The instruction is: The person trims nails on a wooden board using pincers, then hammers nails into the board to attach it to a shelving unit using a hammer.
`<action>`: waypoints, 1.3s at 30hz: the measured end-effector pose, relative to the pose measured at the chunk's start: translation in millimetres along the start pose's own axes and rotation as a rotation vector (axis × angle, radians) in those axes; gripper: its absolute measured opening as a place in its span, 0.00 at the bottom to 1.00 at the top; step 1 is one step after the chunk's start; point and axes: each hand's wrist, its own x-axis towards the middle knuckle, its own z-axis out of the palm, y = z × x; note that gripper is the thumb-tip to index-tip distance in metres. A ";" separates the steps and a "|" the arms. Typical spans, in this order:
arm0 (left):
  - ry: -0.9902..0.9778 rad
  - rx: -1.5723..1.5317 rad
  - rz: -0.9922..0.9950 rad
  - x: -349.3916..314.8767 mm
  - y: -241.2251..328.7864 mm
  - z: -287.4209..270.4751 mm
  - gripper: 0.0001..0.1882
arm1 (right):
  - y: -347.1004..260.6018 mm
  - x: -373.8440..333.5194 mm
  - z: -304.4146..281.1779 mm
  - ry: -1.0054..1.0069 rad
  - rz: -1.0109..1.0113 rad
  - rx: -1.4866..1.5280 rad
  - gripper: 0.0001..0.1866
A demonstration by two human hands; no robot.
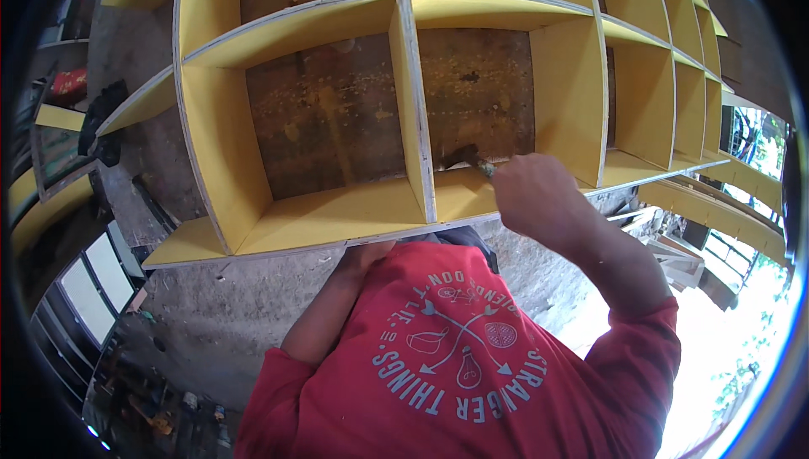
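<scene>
A yellow wooden shelf unit [333,209] with square compartments lies in front of me, its front edges pale and unpainted. My right hand [535,195] is closed round the handle of a paintbrush [482,165], over the near board of a middle compartment. The dark bristles point left, close to where that board meets the brown, paint-spotted surface [478,92] seen through the compartment. Below the near edge of the unit, my left hand [377,250] shows only in part; its fingers are hidden behind the board and my red shirt.
More yellow compartments [640,96] run off to the right. Long yellow boards [712,213] stand beyond them. At the left are a dark cloth-like thing [105,126] and a red item [69,84]. Grey rough floor [253,307] lies below the unit, with clutter [160,413] at lower left.
</scene>
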 end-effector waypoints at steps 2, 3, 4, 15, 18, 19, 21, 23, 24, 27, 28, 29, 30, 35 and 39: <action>0.016 0.001 0.008 4.1 -3.0 3.6 0.17 | -9.6 0.9 -0.5 0.083 -0.228 -0.008 0.07; 0.013 -0.001 0.020 8.1 -5.1 7.1 0.17 | -9.4 3.4 -4.2 0.094 -0.221 -0.009 0.07; 0.013 -0.001 0.025 9.7 -6.4 9.8 0.17 | -9.3 7.8 -11.3 0.059 -0.252 0.014 0.07; 0.105 -0.020 -0.083 16.9 5.3 13.8 0.16 | 34.4 -35.3 16.5 0.118 -0.018 0.114 0.17; 0.144 0.080 -0.054 18.3 4.2 16.3 0.18 | 50.2 -75.8 33.7 0.291 0.060 0.290 0.14; 0.176 0.107 -0.031 21.3 6.8 17.1 0.18 | 55.8 -89.4 46.1 0.470 0.019 0.372 0.15; 0.221 -0.004 -0.067 28.1 16.5 17.3 0.19 | 78.5 -105.8 85.5 0.675 -0.063 0.596 0.19; 0.275 -0.198 -0.167 26.3 30.0 12.9 0.20 | 74.3 -131.3 102.2 0.510 0.027 0.788 0.20; 0.290 -0.192 -0.158 29.6 32.3 12.5 0.20 | 73.6 -144.2 109.1 0.327 0.146 0.977 0.21; 0.313 -0.327 -0.196 32.8 47.5 9.2 0.16 | 96.3 -162.0 150.3 0.406 -0.055 0.796 0.20; 0.327 -0.318 -0.191 32.3 45.6 9.9 0.16 | 102.0 -161.9 166.7 0.426 -0.185 0.744 0.19; 0.316 -0.319 -0.216 32.3 40.7 10.7 0.15 | 101.0 -160.0 181.5 0.382 -0.171 0.748 0.18; 0.303 -0.319 -0.243 31.7 35.2 13.9 0.14 | 97.6 -157.7 191.5 0.338 -0.156 0.753 0.18; 0.357 -0.334 -0.290 34.5 29.3 25.6 0.13 | 79.2 -113.0 228.2 0.248 -0.112 0.550 0.21; 0.365 -0.341 -0.309 36.8 25.0 26.4 0.15 | 68.2 -72.6 230.9 0.215 -0.165 0.431 0.23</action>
